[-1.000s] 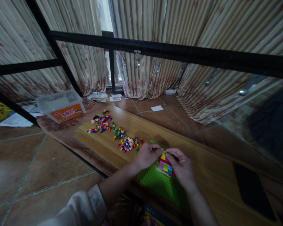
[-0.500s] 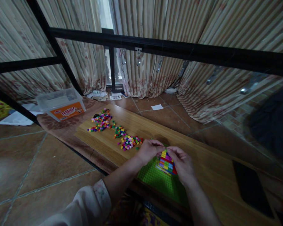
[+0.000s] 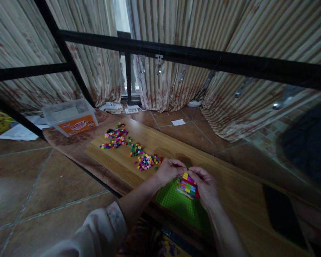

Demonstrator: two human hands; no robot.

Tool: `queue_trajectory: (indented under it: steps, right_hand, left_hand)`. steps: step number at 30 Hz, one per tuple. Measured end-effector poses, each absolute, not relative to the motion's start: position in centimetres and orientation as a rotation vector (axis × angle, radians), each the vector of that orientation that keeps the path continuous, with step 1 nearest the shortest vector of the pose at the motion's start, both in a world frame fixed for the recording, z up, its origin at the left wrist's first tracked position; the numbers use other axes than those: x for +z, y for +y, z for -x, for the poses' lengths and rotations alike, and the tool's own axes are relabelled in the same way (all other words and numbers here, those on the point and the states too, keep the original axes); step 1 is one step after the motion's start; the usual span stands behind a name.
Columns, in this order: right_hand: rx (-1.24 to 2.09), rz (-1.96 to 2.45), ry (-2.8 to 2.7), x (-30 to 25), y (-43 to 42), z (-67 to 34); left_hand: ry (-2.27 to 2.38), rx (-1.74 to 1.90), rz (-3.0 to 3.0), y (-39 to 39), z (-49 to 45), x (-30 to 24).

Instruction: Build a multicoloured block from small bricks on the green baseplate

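A green studded baseplate (image 3: 176, 205) lies on the wooden board, carrying a block of small building bricks (image 3: 188, 187) in rows of yellow, red, blue, orange and purple. My left hand (image 3: 170, 172) is at the far left corner of this block, thumb and fingers pinched together. From the right, my right hand (image 3: 205, 184) meets it with fingers closed at the block's far edge. The fingertips of both hands nearly touch; whatever sits between them is too small and too covered to name. Part of the block's right side is hidden behind my right hand.
Loose coloured bricks (image 3: 147, 161) lie in heaps on the wooden board (image 3: 160, 139), left of my hands. A clear plastic box (image 3: 71, 117) with an orange label stands beyond its left end. A dark flat object (image 3: 283, 216) rests at the right. Black metal bars (image 3: 182, 51) cross ahead.
Both hands stay pinched at the block's far edge, with only a slight shift of the fingers. The view has moved a little.
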State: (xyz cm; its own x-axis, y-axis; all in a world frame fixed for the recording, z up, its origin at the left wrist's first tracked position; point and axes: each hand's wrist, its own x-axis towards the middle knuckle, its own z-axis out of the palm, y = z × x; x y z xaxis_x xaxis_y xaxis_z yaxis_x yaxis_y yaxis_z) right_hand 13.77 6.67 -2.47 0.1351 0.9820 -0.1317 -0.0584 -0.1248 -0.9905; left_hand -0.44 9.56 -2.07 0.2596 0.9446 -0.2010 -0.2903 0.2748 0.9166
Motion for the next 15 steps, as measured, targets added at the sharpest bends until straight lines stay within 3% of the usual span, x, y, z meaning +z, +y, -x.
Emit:
queue_trajectory:
  steps: [7,15]
  right_hand:
    - [1.231,1.282,-0.953,-3.1,6.1,-14.1]
    - [0.897,1.352,-0.855,-4.9,3.8,-15.4]
  left_hand:
    - [0.986,1.087,-1.028,8.7,0.4,-2.8]
    - [1.166,1.100,-1.003,5.1,4.1,-5.2]
